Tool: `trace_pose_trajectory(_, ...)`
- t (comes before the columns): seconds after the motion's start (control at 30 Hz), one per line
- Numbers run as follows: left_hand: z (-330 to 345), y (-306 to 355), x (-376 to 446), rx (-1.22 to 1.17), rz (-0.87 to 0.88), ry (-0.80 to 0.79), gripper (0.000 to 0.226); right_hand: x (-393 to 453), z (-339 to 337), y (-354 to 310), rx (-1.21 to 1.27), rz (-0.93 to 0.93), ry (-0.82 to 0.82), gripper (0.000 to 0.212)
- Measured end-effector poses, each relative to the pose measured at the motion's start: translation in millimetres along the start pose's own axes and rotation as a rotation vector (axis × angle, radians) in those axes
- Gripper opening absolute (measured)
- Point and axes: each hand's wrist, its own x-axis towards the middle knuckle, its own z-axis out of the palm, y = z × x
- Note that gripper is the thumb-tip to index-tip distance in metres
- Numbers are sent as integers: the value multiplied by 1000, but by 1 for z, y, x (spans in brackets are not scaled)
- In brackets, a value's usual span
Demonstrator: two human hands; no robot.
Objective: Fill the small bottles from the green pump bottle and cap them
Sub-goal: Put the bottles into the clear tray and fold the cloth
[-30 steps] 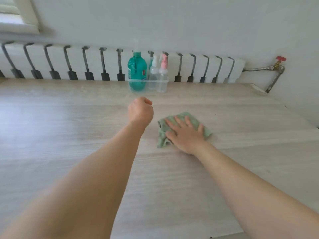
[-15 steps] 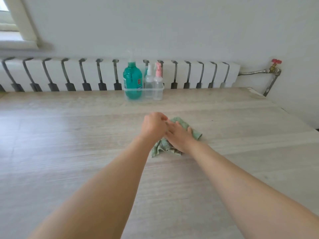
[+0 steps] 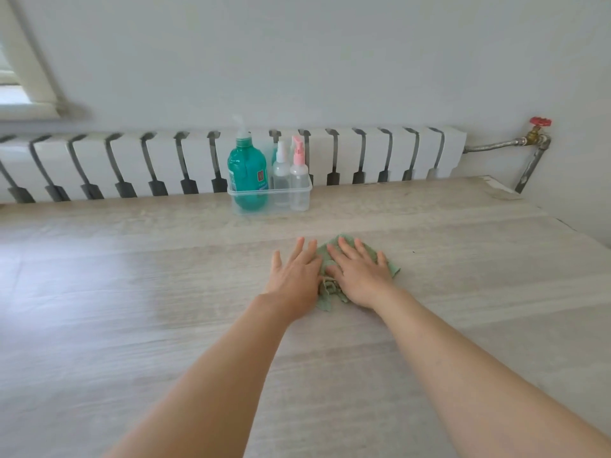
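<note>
We are laying both hands flat, fingers straight and gripping nothing: our right hand (image 3: 358, 272) is pressing on the green cloth (image 3: 391, 267), our left hand (image 3: 296, 276) is resting beside it. The green pump bottle (image 3: 246, 175) and small bottles (image 3: 290, 178) are standing well beyond our fingertips, in the clear tray (image 3: 307, 190) at the table's (image 3: 132, 309) far edge.

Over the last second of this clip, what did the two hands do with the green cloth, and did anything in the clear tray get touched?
The left hand was a fist held off the green cloth; it came across to the cloth's left edge and opened flat beside the right hand. The right hand stayed pressed flat on the cloth, which bunched a little. The green pump bottle and small spray bottles stayed untouched in the clear tray.
</note>
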Motion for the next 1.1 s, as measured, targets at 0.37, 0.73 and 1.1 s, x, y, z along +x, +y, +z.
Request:
trace_pose_trajectory(0.37,-25,16,32,39,-158,98,20,23,-2,14,116,-55,92,47)
trace_pose_trajectory(0.73,-41,24,106,-458,-235,287,29,61,-39,32,461,93,588,41)
trace_pose_trajectory(1.1,-52,17,158,-699,-319,178,21,133,-67,68,367,295,481,50)
